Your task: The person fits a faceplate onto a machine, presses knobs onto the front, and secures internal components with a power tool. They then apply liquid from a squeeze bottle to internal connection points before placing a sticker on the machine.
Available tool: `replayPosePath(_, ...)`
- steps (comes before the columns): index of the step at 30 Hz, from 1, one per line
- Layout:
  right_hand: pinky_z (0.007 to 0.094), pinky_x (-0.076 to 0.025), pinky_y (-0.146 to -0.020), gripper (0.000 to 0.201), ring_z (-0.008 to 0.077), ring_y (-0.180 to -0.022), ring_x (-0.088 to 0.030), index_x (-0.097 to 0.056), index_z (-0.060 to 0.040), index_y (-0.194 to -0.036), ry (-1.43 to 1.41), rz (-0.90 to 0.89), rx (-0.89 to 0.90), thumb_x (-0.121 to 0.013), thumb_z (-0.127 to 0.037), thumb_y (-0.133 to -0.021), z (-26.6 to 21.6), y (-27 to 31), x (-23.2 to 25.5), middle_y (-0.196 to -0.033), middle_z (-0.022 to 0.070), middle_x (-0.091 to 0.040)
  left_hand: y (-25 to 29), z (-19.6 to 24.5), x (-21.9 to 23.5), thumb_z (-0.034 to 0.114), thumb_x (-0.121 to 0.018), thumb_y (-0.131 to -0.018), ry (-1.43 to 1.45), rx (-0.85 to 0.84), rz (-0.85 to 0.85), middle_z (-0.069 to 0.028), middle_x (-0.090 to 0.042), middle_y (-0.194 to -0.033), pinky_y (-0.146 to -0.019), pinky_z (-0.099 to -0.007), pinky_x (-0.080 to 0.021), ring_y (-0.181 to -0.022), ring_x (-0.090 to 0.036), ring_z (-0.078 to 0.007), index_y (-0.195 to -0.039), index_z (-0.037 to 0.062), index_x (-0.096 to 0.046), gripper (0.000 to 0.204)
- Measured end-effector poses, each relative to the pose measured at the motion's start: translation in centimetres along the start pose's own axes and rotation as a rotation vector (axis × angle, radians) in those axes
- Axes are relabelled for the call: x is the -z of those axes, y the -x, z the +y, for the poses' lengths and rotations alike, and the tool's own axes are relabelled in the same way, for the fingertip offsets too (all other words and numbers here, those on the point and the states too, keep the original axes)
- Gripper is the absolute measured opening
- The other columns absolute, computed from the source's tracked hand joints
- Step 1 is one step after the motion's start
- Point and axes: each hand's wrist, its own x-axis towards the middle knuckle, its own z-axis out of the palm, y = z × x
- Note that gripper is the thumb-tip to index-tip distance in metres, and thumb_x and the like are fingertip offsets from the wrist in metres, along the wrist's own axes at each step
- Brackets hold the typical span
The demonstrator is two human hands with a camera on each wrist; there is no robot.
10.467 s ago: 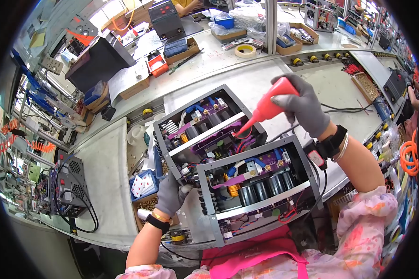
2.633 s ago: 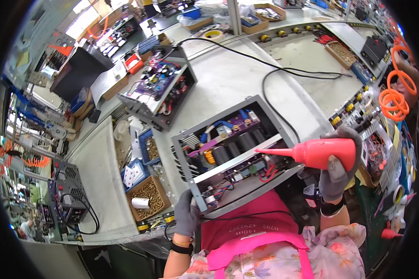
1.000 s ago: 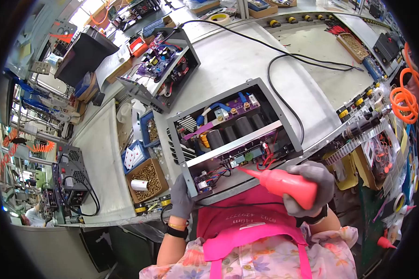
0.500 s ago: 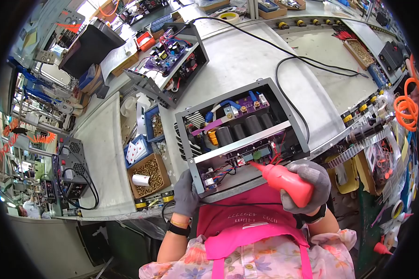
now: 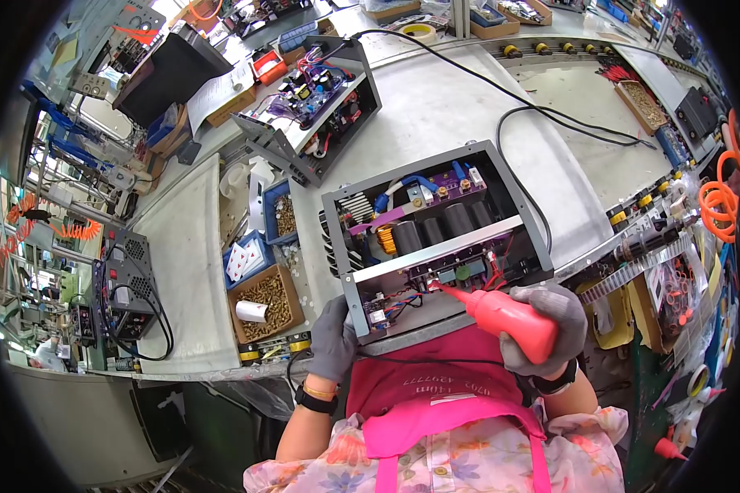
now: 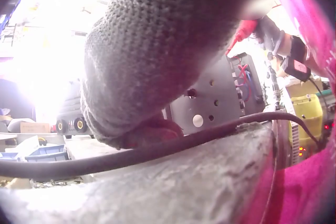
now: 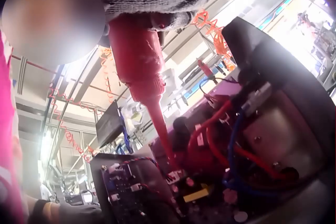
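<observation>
My gloved right hand [image 5: 551, 324] grips a red squeeze bottle [image 5: 514, 324], its long nozzle slanting down to the left. In the right wrist view the bottle [image 7: 137, 56] points its tip at a small white connector [image 7: 176, 175] on a circuit board. The board lies in the front section of an open grey metal case [image 5: 436, 238]. Behind it are black capacitors, a copper coil and blue wires. My gloved left hand [image 5: 334, 337] rests at the case's front left corner, its fingertips partly hidden. A black cable [image 6: 210, 132] runs below that hand.
A second open case [image 5: 321, 107] tilts farther back on the bench. Left of the work stand a box of brass fasteners [image 5: 292, 316] and blue bins [image 5: 255, 256]. A black cable [image 5: 501, 156] loops behind the case; an orange coiled hose [image 5: 719, 209] hangs at right.
Earlier the bottle's tip was in the rear of two side-by-side cases; that rear case now stands farther back. Lately the tip has come down to the front board of the near case.
</observation>
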Motion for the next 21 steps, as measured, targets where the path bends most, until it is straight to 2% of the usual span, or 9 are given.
replayPosePath(13,0.0332,-0.051,-0.054,0.052,0.0243,-0.062,-0.061,-0.05,-0.0047,-0.108,0.038,0.005,0.002,-0.072,-0.012,-0.062,-0.3,0.4,-0.1,-0.085,0.0097,-0.064,0.2,-0.1,-0.2,0.03,-0.044,-0.096,0.047,0.005,0.01,-0.0228,-0.059,-0.097,-0.073,-0.0444,-0.046,-0.088,-0.057,-0.0429,-0.112,0.0023,-0.054,0.034)
replayPosePath(16,0.0331,-0.051,-0.055,0.052,0.025,-0.062,-0.061,-0.05,-0.0047,-0.108,0.057,-0.013,0.031,-0.072,-0.012,-0.062,-0.5,0.0,0.1,-0.085,0.0098,-0.064,0.2,0.2,0.0,0.03,-0.044,-0.096,0.048,0.054,-0.028,-0.0229,-0.058,-0.097,-0.073,-0.0432,-0.046,-0.089,-0.056,-0.0435,-0.112,0.0029,-0.054,0.033)
replayPosePath(19,0.0317,-0.051,-0.056,0.053,0.0235,-0.062,-0.061,-0.049,-0.0026,-0.108,-0.006,-0.031,-0.038,-0.073,-0.012,-0.062,-0.3,0.0,0.5,-0.084,0.0124,-0.064,0.8,0.4,0.3,0.031,-0.044,-0.097,0.051,0.06,-0.045,-0.0208,-0.06,-0.1,-0.077,-0.0393,-0.048,-0.093,-0.06,-0.039,-0.116,0.0013,-0.053,0.036)
replayPosePath(21,0.0309,-0.051,-0.056,0.054,0.0224,-0.063,-0.061,-0.048,-0.0007,-0.109,-0.171,0.063,-0.093,-0.073,-0.012,-0.062,-0.4,-0.2,1.1,-0.085,0.0147,-0.063,1.3,1.8,0.7,0.033,-0.044,-0.097,0.203,0.11,-0.03,-0.0192,-0.061,-0.103,-0.081,-0.0365,-0.048,-0.096,-0.061,-0.0331,-0.119,-0.0005,-0.052,0.041)
